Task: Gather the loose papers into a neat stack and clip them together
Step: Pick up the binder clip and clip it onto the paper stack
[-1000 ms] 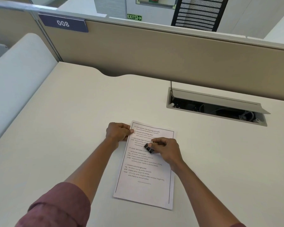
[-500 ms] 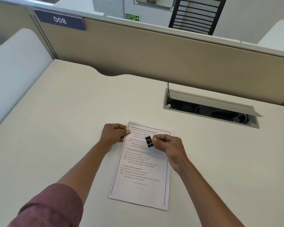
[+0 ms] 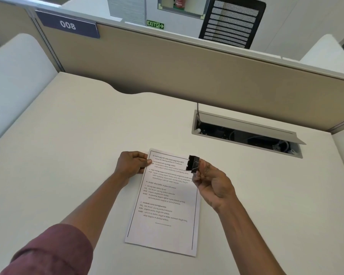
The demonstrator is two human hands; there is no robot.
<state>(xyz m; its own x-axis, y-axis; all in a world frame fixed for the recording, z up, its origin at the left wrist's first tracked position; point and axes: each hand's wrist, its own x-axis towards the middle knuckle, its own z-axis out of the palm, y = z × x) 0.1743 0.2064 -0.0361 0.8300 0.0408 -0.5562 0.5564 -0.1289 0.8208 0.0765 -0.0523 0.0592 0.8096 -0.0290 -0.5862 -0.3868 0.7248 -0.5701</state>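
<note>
Now the papers (image 3: 163,203) lie as one squared stack flat on the pale desk (image 3: 68,155), long side running away from the person, top sheet printed with lines of text inside a thin black border. How many sheets are in the stack cannot be told from above.

At the stack's far left corner the left hand (image 3: 131,165) rests on the desk, curled closed, its thumb and fingertips pinching the paper's edge there. A maroon sleeve (image 3: 50,253) covers that upper arm.

Raised over the far right part of the sheet, the right hand (image 3: 213,185) holds a black binder clip (image 3: 193,164) between thumb and fingers, closed tight on the clip's handle end. The clip's black body points left toward the page's top; whether its mouth is spread or closed is hard to tell. It appears held clear of the paper, not fastened to it.

Set into the desk to the far right, well apart from the papers, is a cable box (image 3: 246,135) with its grey flap lid tilted up. Inside its dark trough lie cables and what look like sockets, too dim to tell further.

Behind the desk stands a beige partition (image 3: 187,76) bearing a blue plate (image 3: 68,25) marked 008.
</note>
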